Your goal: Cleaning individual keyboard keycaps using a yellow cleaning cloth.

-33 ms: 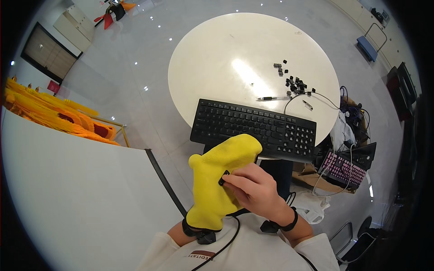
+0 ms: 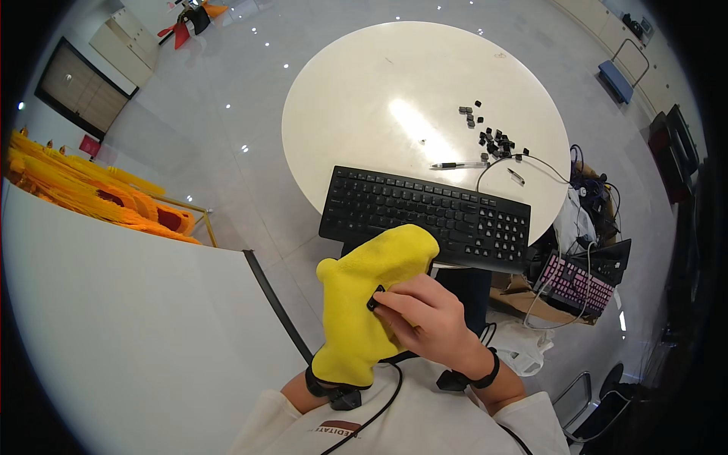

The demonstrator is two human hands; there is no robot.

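Note:
A yellow cloth [image 2: 364, 265] is draped over my left hand [image 2: 356, 318], hiding its fingers. My right hand [image 2: 428, 318] pinches a small black keycap [image 2: 373, 303] against the cloth. Just beyond them, a black keyboard [image 2: 402, 201] lies on the round white table [image 2: 364, 83], with many keys at its right end bared of caps. Several loose black keycaps [image 2: 497, 142] are scattered behind the keyboard, along with a pen [image 2: 451, 165], a small dark clip-like piece [image 2: 516, 174] and a cable.
A white surface [image 2: 136, 318] with a dark edge is at my left, beside orange-yellow tasselled items [image 2: 98, 197]. Right of the table are a pink-keyed keyboard [image 2: 576, 284], bags [image 2: 523, 349], tangled cables, a chair [image 2: 584, 409] and, farther back, a blue trolley [image 2: 616, 82].

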